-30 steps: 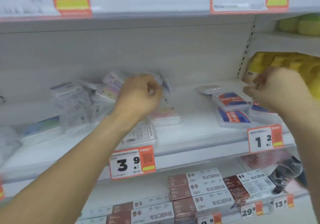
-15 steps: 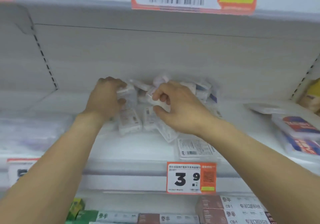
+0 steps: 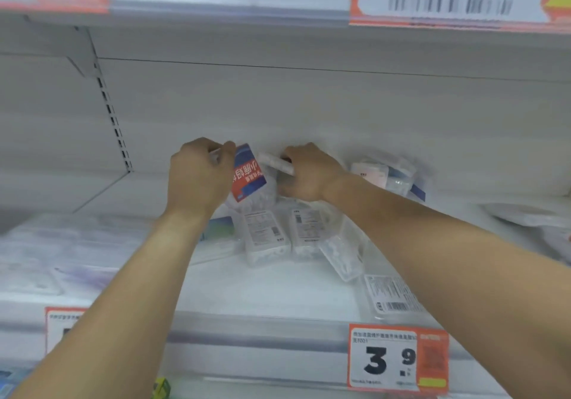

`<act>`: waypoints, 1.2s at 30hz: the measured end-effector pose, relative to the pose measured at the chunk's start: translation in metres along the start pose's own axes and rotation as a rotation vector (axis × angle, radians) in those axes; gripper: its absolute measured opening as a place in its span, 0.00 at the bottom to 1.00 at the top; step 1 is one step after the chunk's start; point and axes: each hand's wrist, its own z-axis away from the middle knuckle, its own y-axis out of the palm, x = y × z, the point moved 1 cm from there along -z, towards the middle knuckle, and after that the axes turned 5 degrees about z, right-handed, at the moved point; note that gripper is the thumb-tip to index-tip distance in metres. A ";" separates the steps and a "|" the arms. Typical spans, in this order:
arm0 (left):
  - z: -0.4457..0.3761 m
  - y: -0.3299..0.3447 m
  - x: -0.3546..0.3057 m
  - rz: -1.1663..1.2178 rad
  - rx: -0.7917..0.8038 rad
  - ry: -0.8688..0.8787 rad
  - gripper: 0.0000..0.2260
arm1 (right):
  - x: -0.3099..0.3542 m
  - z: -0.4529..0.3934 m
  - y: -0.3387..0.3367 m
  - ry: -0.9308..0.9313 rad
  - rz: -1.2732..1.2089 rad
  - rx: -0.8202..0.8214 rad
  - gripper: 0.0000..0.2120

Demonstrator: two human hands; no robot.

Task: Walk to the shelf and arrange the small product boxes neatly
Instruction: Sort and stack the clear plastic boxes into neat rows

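At the back of the white shelf (image 3: 262, 293), my left hand (image 3: 197, 176) grips a small clear box with a red and blue label (image 3: 248, 173), tilted upright. Right beside it, my right hand (image 3: 309, 173) holds another small clear box (image 3: 276, 163) by its end. Below the hands lie several small clear boxes (image 3: 267, 238) face down, white barcode labels up, some askew. One more flat box (image 3: 392, 298) lies near the shelf's front edge on the right. More boxes (image 3: 386, 173) are piled behind my right wrist.
A price tag reading 3.9 (image 3: 398, 358) hangs on the shelf's front rail. The upper shelf (image 3: 216, 3) with its large price label is close overhead. Blurred pale packages (image 3: 46, 253) fill the shelf's left side, and others (image 3: 540, 222) lie at the right.
The view has moved closer to the shelf. My left hand has lifted a red and blue labelled box upright, and my right hand has shifted to another box beside it.
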 end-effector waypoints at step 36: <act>0.202 0.200 -0.232 0.897 0.582 -0.480 0.16 | -0.254 0.344 -0.105 0.806 -0.022 -0.037 0.28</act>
